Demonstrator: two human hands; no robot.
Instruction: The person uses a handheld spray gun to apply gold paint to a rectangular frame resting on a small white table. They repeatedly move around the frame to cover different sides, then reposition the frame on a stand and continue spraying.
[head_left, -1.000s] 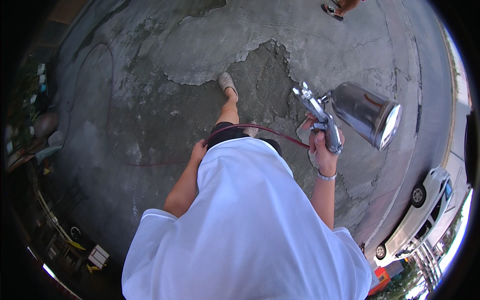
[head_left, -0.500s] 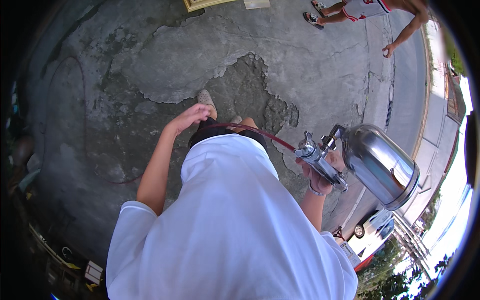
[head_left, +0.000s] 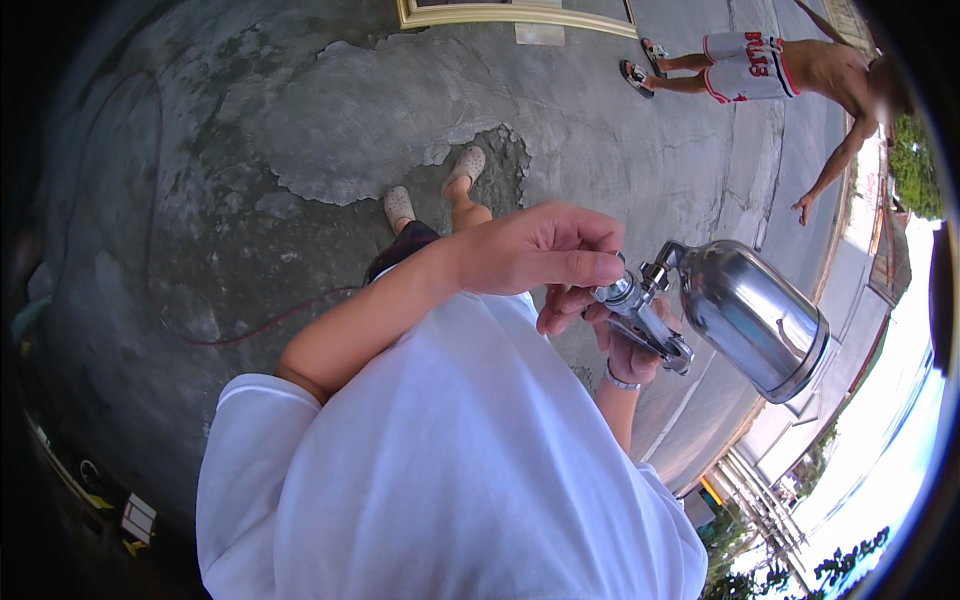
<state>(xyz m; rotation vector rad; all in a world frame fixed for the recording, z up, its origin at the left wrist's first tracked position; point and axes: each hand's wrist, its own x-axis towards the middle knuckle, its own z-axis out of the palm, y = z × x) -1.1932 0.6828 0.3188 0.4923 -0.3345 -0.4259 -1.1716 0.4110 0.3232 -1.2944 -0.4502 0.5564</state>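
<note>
My right hand (head_left: 632, 352) grips a silver spray gun (head_left: 640, 325) from underneath, a metal band on its wrist. A large polished metal cup (head_left: 742, 310) is attached to the gun's right side. My left hand (head_left: 545, 255) reaches across my white shirt, thumb and fingers closed round the knob at the upper end of the gun, partly hiding it. A dark red hose (head_left: 240, 332) runs over the cracked concrete to the left; its end is hidden behind my hands.
Another person (head_left: 760, 70) in shorts and sandals stands at the upper right, arms spread. A gold-framed panel (head_left: 515, 18) lies at the top edge, beside a light sheet (head_left: 540, 35). My clogged feet (head_left: 465, 165) stand on patchy concrete (head_left: 340, 120). Dark clutter (head_left: 130, 520) sits at lower left.
My left hand has moved from near my waist over to the gun and closed on it. The gun is turned differently. The other person and gold frame have come further into view.
</note>
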